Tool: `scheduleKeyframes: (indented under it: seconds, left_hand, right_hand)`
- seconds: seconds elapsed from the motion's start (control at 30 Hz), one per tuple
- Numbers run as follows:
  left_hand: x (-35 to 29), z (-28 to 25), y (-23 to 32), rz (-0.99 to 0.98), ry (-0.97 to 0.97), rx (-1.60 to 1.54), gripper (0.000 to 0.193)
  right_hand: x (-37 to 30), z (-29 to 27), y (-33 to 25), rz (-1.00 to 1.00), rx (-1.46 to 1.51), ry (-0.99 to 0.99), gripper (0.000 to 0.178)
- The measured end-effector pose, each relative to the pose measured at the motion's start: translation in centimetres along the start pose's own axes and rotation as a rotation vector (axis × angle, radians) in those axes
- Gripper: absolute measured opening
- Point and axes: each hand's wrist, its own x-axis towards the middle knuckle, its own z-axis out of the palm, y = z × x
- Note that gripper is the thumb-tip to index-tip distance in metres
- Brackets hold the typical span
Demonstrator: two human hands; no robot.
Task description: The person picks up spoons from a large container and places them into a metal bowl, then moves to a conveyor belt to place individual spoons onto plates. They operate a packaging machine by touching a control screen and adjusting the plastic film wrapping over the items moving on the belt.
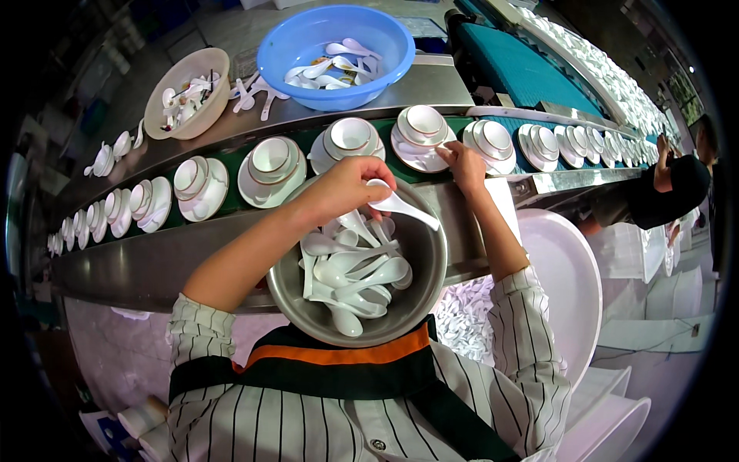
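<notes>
My left hand (360, 185) is closed on a white spoon (404, 206), above a steel bowl (433, 266) that rests against my front. Heaped in that bowl are several white spoons (354, 269). My right hand (466, 165) reaches to the right rim of a saucer (419, 163), on a green belt (400, 173). Its fingers are drawn together at the rim, and whether they grip the saucer or something small on it is hidden. A bowl and a cup (425, 122) with dark rims are stacked on that saucer.
More saucers with stacked cups (271, 158) line the belt on both sides. Beyond it stand a blue basin (339, 96) and a beige basin (188, 127), both holding spoons. A white tub (566, 285) is at my right. Another person (670, 185) works farther right.
</notes>
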Motion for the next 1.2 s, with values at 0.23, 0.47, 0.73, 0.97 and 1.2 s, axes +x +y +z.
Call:
scheduleKeyframes:
  seconds: [0.23,0.47,0.73,0.97,1.2]
  left_hand:
    - [1.0,-0.9,-0.4,0.163,0.221,-0.017,0.016]
    - [0.5,0.1,-1.6,0.166,0.203,0.466,0.019]
    - [-0.3,1.9,-4.8,0.028,-0.303,1.034,0.015]
    - [0.7,-0.6,-0.1,0.046,0.076,0.306,0.014]
    - [2.8,0.3,-1.0,0.165,0.213,-0.039,0.020]
  right_hand:
    - [-1.0,-8.1,-8.3,0.043,0.990,-0.777,0.031]
    - [0.3,-6.1,0.2,0.256,0.712,0.007,0.021]
    - [-1.3,0.3,3.4,0.093,-0.040,-0.172,0.021]
    - [-1.2,-5.7,-5.1,0.083,0.493,-0.321,0.027]
    - [-2.5,-6.9,-8.0,0.048,0.690,-0.516,0.021]
